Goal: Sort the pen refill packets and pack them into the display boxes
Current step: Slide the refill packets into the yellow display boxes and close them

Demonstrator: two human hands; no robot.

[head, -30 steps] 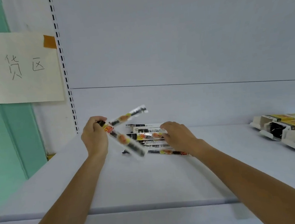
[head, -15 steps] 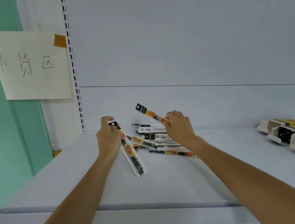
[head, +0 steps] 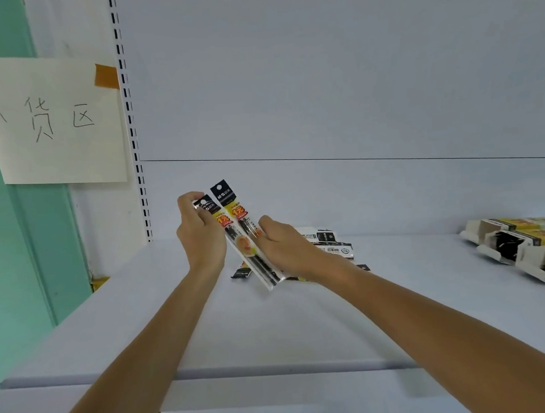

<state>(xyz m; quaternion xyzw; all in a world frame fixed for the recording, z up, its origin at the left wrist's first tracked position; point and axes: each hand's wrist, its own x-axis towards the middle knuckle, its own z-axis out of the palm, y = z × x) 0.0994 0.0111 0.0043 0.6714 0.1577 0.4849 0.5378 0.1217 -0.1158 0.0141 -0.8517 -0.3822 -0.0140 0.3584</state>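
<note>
Bright even light, soft shadows, wide-angle edge distortion

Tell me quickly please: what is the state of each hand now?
Left hand: grips the first refill packet near its top.
Right hand: holds the second refill packet lower down.

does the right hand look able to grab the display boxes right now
Probably not yet: the right hand pinches a refill packet, though the shelf between it and the display boxes is bare.
</note>
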